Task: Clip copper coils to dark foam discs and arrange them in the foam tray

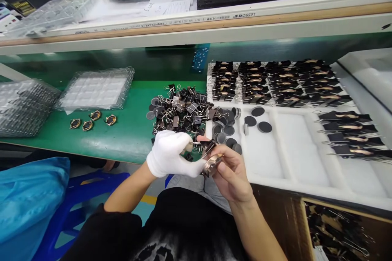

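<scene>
Loose black discs (257,111) are held in the left compartment of a white foam tray (280,147), some overlapped at its left edge. Black-and-gold clipped assemblies (352,138) are lined up in a column on the tray's right side, their wire handles spread sideways; more are ranged in four columns behind, though whether these are held by the same tray cannot be told. A cardboard box (306,224) at the lower right is filled with dark clips and wire. Clear plastic trays (27,108) are stacked at the far left, and another clear tray (130,77) is set beside them, with white sheeting seen in it.

A black binder clip (209,145) is held over the near edge of the green surface (134,126), its wire handles pointed left and its black body to the right. The handles are pinched by the gloved left hand (171,153). Just below the clip, a round gold-rimmed part (212,164) is gripped, tilted, between thumb and fingers of the bare right hand (231,171); its long axis cannot be told. Binder clips (186,108) are heaped behind the hands.
</scene>
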Demonstrator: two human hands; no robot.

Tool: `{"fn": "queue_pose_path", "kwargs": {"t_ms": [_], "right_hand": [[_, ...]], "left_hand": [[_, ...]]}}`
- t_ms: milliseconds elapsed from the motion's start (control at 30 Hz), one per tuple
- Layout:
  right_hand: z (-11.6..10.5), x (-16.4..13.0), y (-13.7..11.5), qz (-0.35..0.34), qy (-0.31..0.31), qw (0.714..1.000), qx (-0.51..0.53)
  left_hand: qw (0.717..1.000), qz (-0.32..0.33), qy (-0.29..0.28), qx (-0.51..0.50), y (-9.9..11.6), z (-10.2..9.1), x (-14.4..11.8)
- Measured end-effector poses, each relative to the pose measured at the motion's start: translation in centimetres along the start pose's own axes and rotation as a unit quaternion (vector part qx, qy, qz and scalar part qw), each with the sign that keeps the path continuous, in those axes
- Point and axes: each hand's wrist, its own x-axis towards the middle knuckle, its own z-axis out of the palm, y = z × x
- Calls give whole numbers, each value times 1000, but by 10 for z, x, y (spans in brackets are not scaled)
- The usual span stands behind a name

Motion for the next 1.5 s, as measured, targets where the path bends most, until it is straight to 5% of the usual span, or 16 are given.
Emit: {"fn": "queue_pose_path", "kwargs": {"t_ms": [233, 500, 667, 900, 1100, 1300, 1367, 1433, 1500], "right_hand": [[-8, -2, -7, -8, -36, 999, -3], [-38, 7, -26, -36, 111, 976, -184], [-37, 11, -41, -17, 59, 943, -328], [-42, 14, -58, -53, -103, 855, -506], [-42, 19, -60, -44, -162, 843, -511], [-46, 18, -58, -28, -149, 859, -490], [-46, 16, -52, -18, -85, 894, -440], [-45, 16, -45, -12, 15, 943, -332], [-43, 15, -37, 12, 78, 979, -186]], "left_hand": [[998, 22, -4, -54, -5, -6, 7], [976, -5, -172, -135, -18, -27, 14], [951, 5, -275, -138, -21, -32, 21], [920, 28, -377, -104, -25, -41, 36], [906, 39, -410, -96, -22, -38, 38], [880, -2, -466, -93, -24, -46, 49], [900, -24, -428, -80, -31, -59, 53], [946, -80, -312, -32, -42, -73, 52], [964, -156, -209, 48, -55, -85, 44]]}}
